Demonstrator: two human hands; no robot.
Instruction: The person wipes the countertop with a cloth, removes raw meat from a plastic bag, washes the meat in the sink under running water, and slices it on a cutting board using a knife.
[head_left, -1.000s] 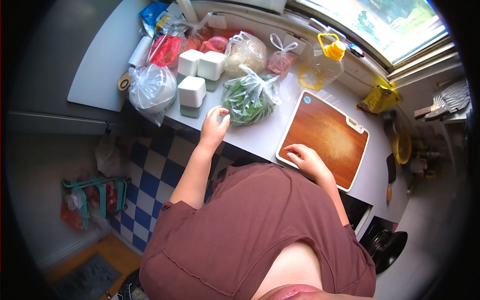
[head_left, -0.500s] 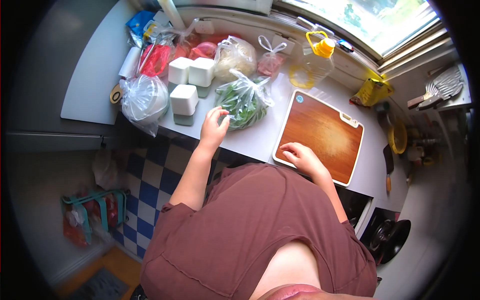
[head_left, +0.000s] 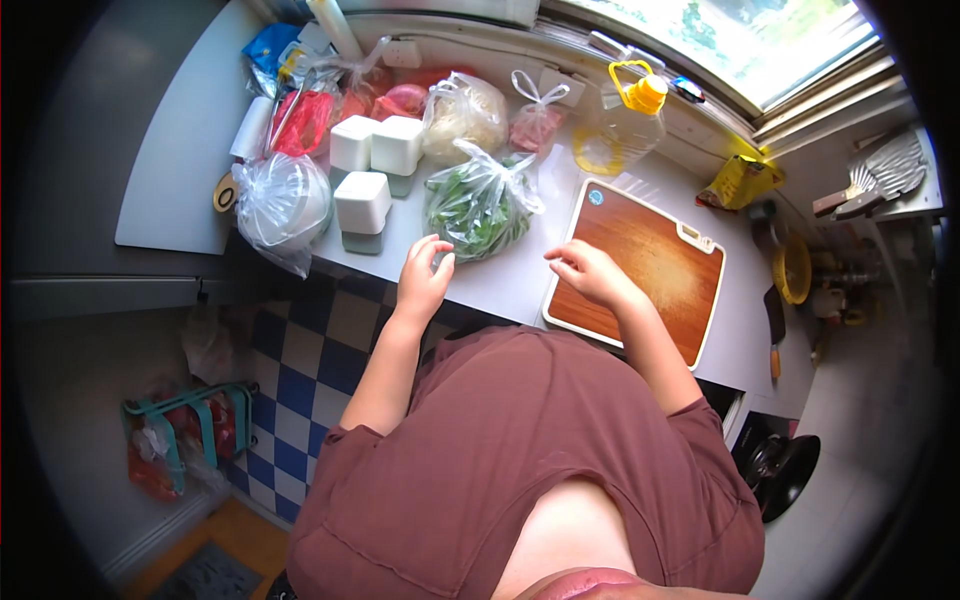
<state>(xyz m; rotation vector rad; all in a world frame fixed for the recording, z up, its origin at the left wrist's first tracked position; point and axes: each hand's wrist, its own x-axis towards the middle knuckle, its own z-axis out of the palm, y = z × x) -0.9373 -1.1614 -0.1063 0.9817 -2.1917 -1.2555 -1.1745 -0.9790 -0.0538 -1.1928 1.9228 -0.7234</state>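
My left hand [head_left: 425, 277] is just in front of a knotted clear plastic bag of green vegetables [head_left: 478, 208], at the counter's front edge. Its thumb and fingers are apart, with nothing between them. Over the left side of a wooden cutting board with a white rim [head_left: 640, 265], my right hand [head_left: 590, 272] hovers with loosely bent, parted fingers, also holding nothing. White-lidded containers [head_left: 363, 200] stand to the left of the greens. Behind the greens is a clear bag with pale contents [head_left: 466, 118].
A large oil bottle with a yellow cap [head_left: 632, 115] stands below the window. At the counter's right lies a cleaver [head_left: 774, 335], near a yellow basket [head_left: 793, 270]. A tied white bag [head_left: 285, 208] sits at the left edge. A black pan [head_left: 788, 478] is at lower right.
My right hand has lifted and moved away from the board's lower edge, up toward the greens. My left hand has shifted slightly down, a little farther from the bag.
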